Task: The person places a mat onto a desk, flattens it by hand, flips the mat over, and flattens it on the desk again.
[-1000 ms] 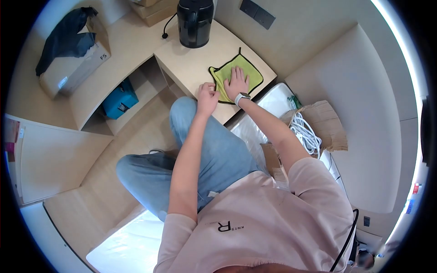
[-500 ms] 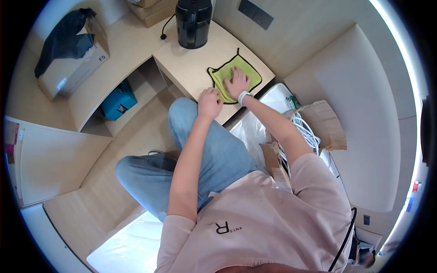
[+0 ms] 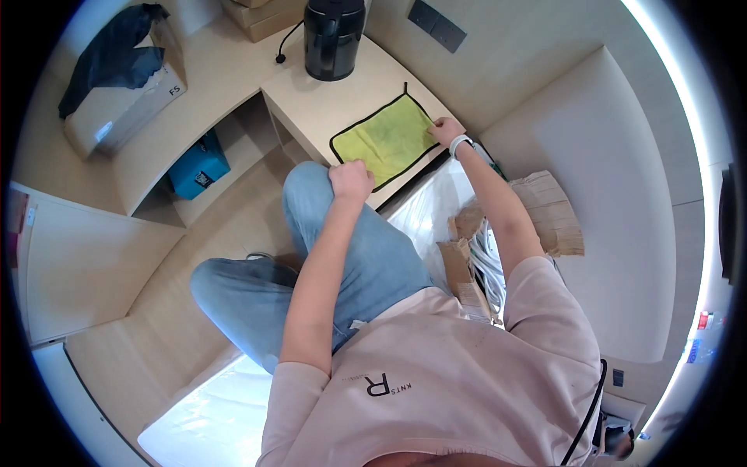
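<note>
A yellow-green cloth point(image 3: 385, 138) with black edging lies spread out flat on the wooden desktop. Its small black loop points toward the wall. My left hand point(image 3: 352, 180) is closed at the near left part of the cloth, its fingertips mostly hidden. At the right edge, my right hand point(image 3: 446, 131), with a white band on the wrist, pinches the cloth between thumb and fingers.
Beyond the cloth stands a black electric kettle point(image 3: 333, 43) with its plug lying beside it. A teal box point(image 3: 199, 167) sits in the open shelf. An opened cardboard box point(image 3: 459, 268) with white cables point(image 3: 488, 265) is below my right arm.
The folded cloth has been opened out into a wider rectangle. My right hand has moved from its middle to the right edge; my left hand has shifted slightly nearer to me.
</note>
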